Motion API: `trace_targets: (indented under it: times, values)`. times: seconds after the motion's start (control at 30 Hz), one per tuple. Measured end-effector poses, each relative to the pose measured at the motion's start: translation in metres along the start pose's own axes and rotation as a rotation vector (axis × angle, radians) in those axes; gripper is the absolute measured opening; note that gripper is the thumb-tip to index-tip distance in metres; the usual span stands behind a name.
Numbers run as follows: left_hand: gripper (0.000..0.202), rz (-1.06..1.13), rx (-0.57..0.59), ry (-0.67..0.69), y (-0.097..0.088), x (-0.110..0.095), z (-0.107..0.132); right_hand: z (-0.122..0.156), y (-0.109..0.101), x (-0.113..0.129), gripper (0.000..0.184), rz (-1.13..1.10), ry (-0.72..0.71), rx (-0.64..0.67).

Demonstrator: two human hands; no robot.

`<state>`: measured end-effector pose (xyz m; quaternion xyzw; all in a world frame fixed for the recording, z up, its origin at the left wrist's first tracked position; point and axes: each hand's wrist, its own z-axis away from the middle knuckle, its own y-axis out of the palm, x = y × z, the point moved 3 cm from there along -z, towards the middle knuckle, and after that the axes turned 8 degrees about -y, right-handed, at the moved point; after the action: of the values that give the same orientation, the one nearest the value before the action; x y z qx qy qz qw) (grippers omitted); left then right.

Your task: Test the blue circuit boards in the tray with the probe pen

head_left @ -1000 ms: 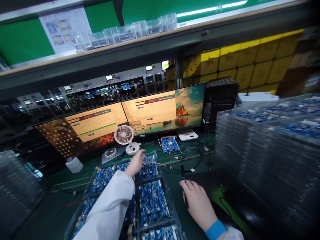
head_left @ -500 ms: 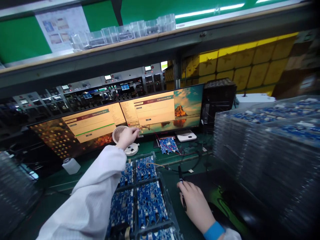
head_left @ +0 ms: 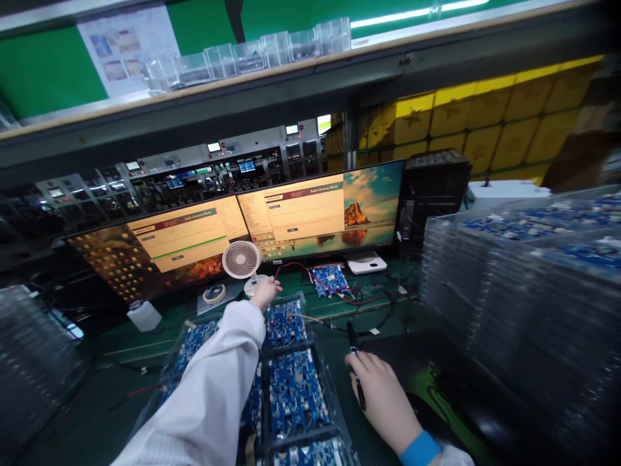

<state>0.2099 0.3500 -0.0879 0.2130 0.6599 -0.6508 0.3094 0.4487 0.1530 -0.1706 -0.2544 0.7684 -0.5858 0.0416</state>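
My left hand [head_left: 265,292] reaches out over the far end of a clear tray [head_left: 317,353] of blue circuit boards [head_left: 294,388]. Its fingers pinch the end of a red wire [head_left: 297,266], which runs right to a single blue board [head_left: 329,280] lying under the right monitor [head_left: 326,217]. My right hand [head_left: 383,396] rests low on a black mat [head_left: 436,375] with a green pattern. A black pen [head_left: 354,362] sits between its fingers, pointing away from me.
A small white fan [head_left: 241,259], a tape roll [head_left: 214,294] and a white bottle [head_left: 144,315] stand before the left monitor [head_left: 174,243]. Tall stacks of clear trays with boards [head_left: 524,285] fill the right side, and more trays [head_left: 29,362] stand at the left. A shelf [head_left: 291,84] overhangs.
My left hand went from the tray up to the fan and monitor edge, then came back down to the tray's far end with the red wire. My right hand has stayed put.
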Motion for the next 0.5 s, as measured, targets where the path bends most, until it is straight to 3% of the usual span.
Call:
trace_targets:
  times: [0.13, 0.3, 0.5]
  values:
    - [0.023, 0.200, 0.133, -0.058, -0.001, 0.019, 0.009, 0.000, 0.002, 0.000, 0.033, -0.029, -0.012, -0.005]
    - [0.021, 0.298, 0.090, -0.112, -0.005, 0.042, 0.007, 0.000, 0.002, 0.000, 0.030, -0.055, -0.025, -0.011]
    - [0.014, 0.168, 0.078, 0.000, 0.000, 0.053, 0.000, 0.000, -0.001, 0.002, 0.028, -0.067, -0.024, -0.009]
